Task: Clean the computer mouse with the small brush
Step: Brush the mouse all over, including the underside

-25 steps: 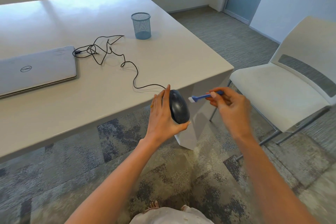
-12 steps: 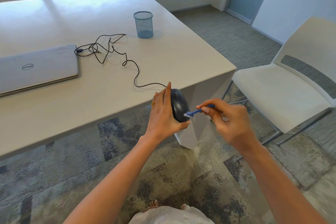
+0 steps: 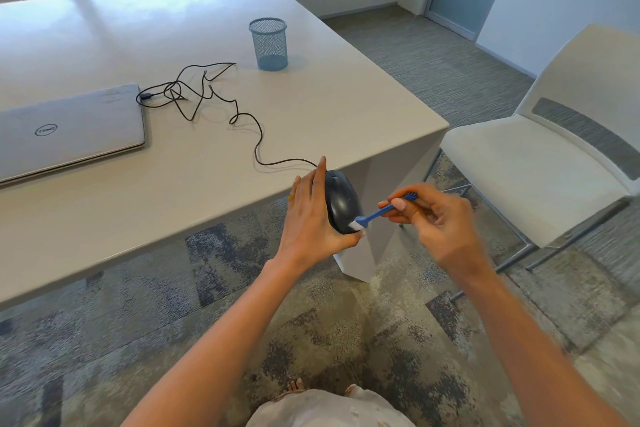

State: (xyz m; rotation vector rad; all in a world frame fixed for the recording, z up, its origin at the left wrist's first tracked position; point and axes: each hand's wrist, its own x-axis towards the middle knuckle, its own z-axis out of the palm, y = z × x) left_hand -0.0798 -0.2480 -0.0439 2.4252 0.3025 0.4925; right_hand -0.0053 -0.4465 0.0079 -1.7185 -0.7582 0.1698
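Observation:
My left hand (image 3: pixel 313 218) holds a dark grey wired computer mouse (image 3: pixel 341 201) in the air just off the table's near right corner, top side turned to the right. Its fingers reach up behind the mouse and the thumb hooks under the lower end. My right hand (image 3: pixel 436 218) pinches the blue handle of a small brush (image 3: pixel 375 215). The white bristles touch the mouse's lower end, near my left thumb. The mouse's black cable (image 3: pixel 256 146) runs back over the table in loose tangles.
A white table (image 3: pixel 207 184) holds a shut silver laptop (image 3: pixel 69 132) at the left and a blue mesh pen cup (image 3: pixel 268 43) further back. A white chair (image 3: pixel 540 156) stands to the right on patterned carpet. More chair backs stand behind the table.
My right hand brought the brush from apart and above down onto the mouse. The bristles then slid lower along its surface toward my left thumb. My left hand kept the mouse nearly still.

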